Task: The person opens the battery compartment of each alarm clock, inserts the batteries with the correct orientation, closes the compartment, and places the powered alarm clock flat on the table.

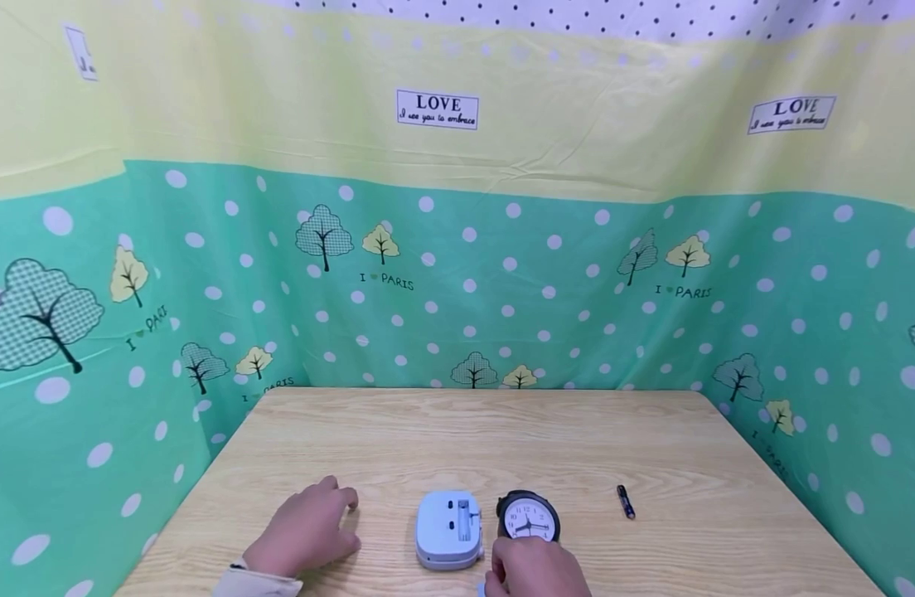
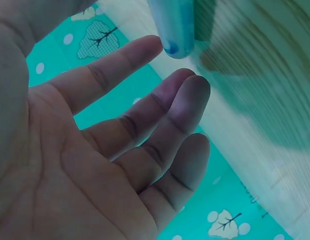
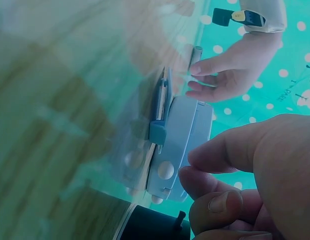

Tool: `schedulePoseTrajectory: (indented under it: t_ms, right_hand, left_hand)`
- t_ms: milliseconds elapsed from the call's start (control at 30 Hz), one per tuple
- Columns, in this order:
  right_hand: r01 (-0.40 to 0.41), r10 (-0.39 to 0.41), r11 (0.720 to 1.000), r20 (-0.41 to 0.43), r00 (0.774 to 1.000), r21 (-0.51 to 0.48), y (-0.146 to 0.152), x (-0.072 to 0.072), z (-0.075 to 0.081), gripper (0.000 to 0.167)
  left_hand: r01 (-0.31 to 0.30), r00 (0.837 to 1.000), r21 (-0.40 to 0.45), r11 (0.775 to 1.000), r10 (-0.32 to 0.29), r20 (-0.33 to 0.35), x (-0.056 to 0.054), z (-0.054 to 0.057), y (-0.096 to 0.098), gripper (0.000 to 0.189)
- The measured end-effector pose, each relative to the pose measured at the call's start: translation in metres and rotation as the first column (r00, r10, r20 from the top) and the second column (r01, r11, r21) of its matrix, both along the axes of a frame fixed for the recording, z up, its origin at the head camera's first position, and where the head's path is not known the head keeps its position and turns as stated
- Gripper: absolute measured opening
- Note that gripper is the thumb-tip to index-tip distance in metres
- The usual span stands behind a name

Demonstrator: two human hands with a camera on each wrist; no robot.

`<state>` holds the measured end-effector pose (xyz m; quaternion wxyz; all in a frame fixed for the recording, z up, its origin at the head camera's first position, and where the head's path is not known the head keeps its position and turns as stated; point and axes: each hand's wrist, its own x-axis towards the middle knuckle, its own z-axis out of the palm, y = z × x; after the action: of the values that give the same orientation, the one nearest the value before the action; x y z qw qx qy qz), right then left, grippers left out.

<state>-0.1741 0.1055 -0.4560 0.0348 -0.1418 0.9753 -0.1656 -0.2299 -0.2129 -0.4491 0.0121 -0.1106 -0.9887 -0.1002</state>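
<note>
A light blue square clock-like device [image 1: 446, 535] lies on the table with its back up, showing two dark knobs and a slot-like recess [image 1: 469, 521]. To its left is my left hand [image 1: 308, 526], fingers spread and relaxed, holding nothing; in the left wrist view a pale blue rounded end [image 2: 176, 35] appears by the index fingertip. My right hand [image 1: 539, 568], fingers loosely bent, covers the lower edge of a black round alarm clock [image 1: 530, 516]. Its thumb and index finger [image 3: 220, 152] stand apart with nothing visible between them. A small blue piece [image 1: 481, 589] shows beside the thumb.
A small dark battery-like cylinder [image 1: 625, 502] lies to the right of the alarm clock. The wooden table [image 1: 487, 431] is enclosed by a green and yellow printed curtain [image 1: 398, 332]. In the right wrist view, a short grey cylinder [image 3: 196, 56] shows near the left hand.
</note>
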Motion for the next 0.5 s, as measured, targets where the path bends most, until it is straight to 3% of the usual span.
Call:
schedulePoseTrajectory:
  t_ms: [500]
  right_hand:
    - [0.009,-0.009,1.0,-0.005,1.0,0.008,-0.0005,-0.0004,-0.0017,0.027]
  left_hand:
    - [-0.03,0.998,0.086,0.996,0.025,0.059,0.0027,-0.0026,-0.0023,0.02]
